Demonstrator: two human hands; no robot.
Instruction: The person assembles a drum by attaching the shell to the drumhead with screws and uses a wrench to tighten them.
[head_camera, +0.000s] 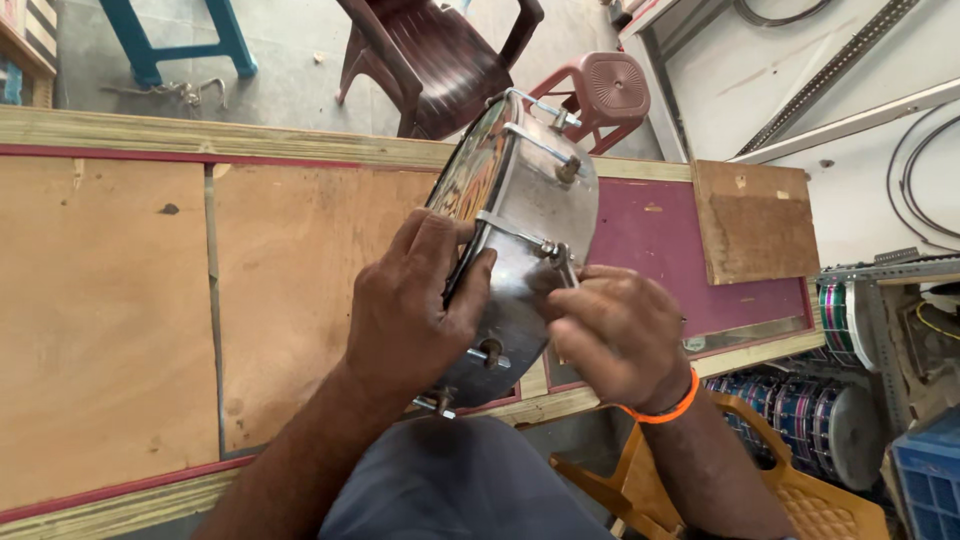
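A shiny metal drum (530, 200) stands on its edge on the wooden worktable (150, 300), its printed head facing left and several tension rods along its shell. My left hand (415, 300) grips the drum's rim and head on the near left side. My right hand (610, 330), with an orange band at the wrist, pinches a tension rod fitting (555, 255) on the shell. What the right fingers hold besides the fitting is hidden.
A dark red plastic chair (430, 55) and a pink stool (605, 90) stand beyond the table. A loose plywood piece (755, 220) lies at the right end. More drums (820, 415) sit on a rack at the right, above an orange chair (800, 500).
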